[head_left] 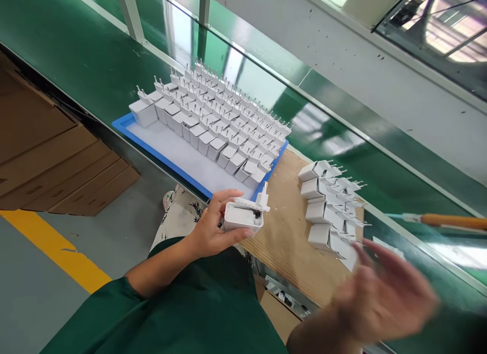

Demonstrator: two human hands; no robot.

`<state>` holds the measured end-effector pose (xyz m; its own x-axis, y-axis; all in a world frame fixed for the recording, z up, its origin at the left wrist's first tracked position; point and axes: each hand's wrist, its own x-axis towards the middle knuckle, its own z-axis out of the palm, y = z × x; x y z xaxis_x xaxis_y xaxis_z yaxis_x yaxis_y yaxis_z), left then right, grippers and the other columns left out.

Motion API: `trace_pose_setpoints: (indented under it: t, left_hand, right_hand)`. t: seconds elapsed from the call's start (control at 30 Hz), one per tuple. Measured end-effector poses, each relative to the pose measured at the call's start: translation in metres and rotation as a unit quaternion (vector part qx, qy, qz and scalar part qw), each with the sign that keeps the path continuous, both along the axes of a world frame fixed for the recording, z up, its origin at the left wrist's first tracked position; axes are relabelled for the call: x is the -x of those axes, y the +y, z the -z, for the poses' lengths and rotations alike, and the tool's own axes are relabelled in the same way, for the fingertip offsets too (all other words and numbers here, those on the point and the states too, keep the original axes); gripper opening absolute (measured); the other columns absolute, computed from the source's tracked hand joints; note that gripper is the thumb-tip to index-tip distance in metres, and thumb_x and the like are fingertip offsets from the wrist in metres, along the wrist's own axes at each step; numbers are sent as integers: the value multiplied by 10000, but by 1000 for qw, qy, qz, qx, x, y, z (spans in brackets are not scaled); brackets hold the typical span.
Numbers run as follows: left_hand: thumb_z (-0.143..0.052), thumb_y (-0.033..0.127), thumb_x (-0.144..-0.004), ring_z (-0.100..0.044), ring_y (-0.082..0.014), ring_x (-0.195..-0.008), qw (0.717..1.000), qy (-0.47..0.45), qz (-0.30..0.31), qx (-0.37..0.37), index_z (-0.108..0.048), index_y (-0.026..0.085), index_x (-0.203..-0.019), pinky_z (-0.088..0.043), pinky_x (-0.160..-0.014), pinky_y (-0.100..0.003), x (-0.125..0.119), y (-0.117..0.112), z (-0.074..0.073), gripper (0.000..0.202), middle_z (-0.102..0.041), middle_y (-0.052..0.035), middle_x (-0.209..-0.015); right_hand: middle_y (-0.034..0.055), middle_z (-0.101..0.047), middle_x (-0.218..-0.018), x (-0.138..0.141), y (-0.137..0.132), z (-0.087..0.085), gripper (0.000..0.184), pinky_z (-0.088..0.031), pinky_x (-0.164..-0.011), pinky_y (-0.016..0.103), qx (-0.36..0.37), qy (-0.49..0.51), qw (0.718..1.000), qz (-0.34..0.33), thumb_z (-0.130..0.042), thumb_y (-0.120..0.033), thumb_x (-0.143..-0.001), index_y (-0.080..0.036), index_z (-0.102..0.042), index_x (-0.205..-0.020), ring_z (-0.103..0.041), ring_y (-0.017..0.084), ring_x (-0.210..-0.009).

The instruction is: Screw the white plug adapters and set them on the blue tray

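White casing (pixel 236 217), mid-frame: I have it grasped between the thumb and fingers of my left hand (pixel 213 226), its open mouth showing something dark inside, a pronged cap (pixel 263 198) at its right end. Lower right, my right hand (pixel 388 293) blurs near four gaping casings (pixel 318 212) on a wooden board (pixel 287 232); I cannot tell whether it grips anything. Upper centre, a blue-rimmed tray (pixel 163 161) holds packed rows of pronged white chargers (pixel 213 123).

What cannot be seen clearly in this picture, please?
Head view:
Right hand: blurred, so fingertip contact is unclear.
Open white plastic box: outer sides partly covered by left hand.
Orange rod-shaped handle: cut off by right edge.
Brown cardboard boxes: cut off by left edge.
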<state>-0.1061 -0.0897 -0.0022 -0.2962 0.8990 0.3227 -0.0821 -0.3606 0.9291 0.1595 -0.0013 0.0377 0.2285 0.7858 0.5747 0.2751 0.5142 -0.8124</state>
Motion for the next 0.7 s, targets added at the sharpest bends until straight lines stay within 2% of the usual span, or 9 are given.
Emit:
trace_pose_setpoints:
  t: [0.03, 0.1, 0.17, 0.23, 0.33, 0.53, 0.63, 0.7]
  left_hand:
    - [-767, 409, -866, -736, -191, -827, 1000, 3, 13, -6, -404, 276, -1378, -566, -680, -255, 0, 0, 0, 641, -750, -55, -1019]
    - [-747, 427, -880, -735, -192, -826, 999, -2, 39, -13, -396, 282, -1393, -564, -670, -254, -1, -1, 0, 637, -745, -58, -1040]
    - [-733, 437, -890, -734, -192, -815, 998, -13, 59, -15, -385, 293, -1408, -567, -660, -256, -2, -3, -1, 641, -742, -62, -1055]
    - [-725, 448, -893, -723, -184, -764, 997, -24, 75, -17, -363, 304, -1426, -560, -629, -252, -2, -5, -1, 660, -741, -56, -1026]
    - [-699, 473, -908, -685, -162, -668, 994, -45, 101, -6, -318, 307, -1453, -535, -570, -240, -2, -7, 0, 685, -730, -43, -962]
    - [-677, 452, -931, -619, -122, -624, 986, -95, 136, 10, -281, 291, -1468, -497, -573, -211, 0, -7, 8, 686, -693, -20, -910]
    - [-684, 474, -922, -595, -118, -634, 978, -136, 153, 25, -279, 278, -1471, -477, -585, -206, -1, -6, 9, 710, -681, -12, -899]
    - [-687, 481, -920, -587, -115, -650, 973, -162, 158, 34, -291, 279, -1466, -461, -594, -198, -1, -6, 10, 704, -673, -2, -890]
  right_hand:
    - [94, -673, -1171, 17, -7, 0, 453, -558, -920, 718, 13, -56, 993, -107, -819, -383, -710, -344, -681, -1139, -660, 389, -1130]
    - [89, -716, -1146, 46, -14, -2, 358, -559, -979, 652, 21, -121, 962, -243, -704, -261, -837, -307, -695, -1192, -683, 334, -1124]
    - [84, -732, -1185, 67, -17, -6, 390, -594, -961, 566, 58, -135, 934, -327, -629, -240, -906, -300, -645, -1291, -707, 290, -1100]
    - [85, -744, -1193, 82, -17, -9, 423, -625, -916, 497, 100, -115, 913, -378, -596, -263, -943, -299, -584, -1365, -728, 264, -1067]
    - [74, -762, -1140, 96, -15, -11, 399, -638, -871, 432, 129, -77, 897, -417, -587, -278, -963, -303, -577, -1360, -738, 246, -1055]
    - [36, -737, -1049, 107, -13, -5, 323, -631, -762, 330, 123, -21, 905, -408, -688, -261, -904, -322, -675, -1221, -733, 190, -913]
    - [26, -737, -1019, 106, -10, -2, 311, -615, -780, 315, 105, -34, 901, -420, -678, -235, -914, -326, -686, -1211, -712, 178, -918]
    - [41, -735, -1060, 104, -9, 0, 328, -612, -822, 346, 97, -58, 891, -439, -662, -252, -927, -319, -672, -1248, -705, 200, -981]
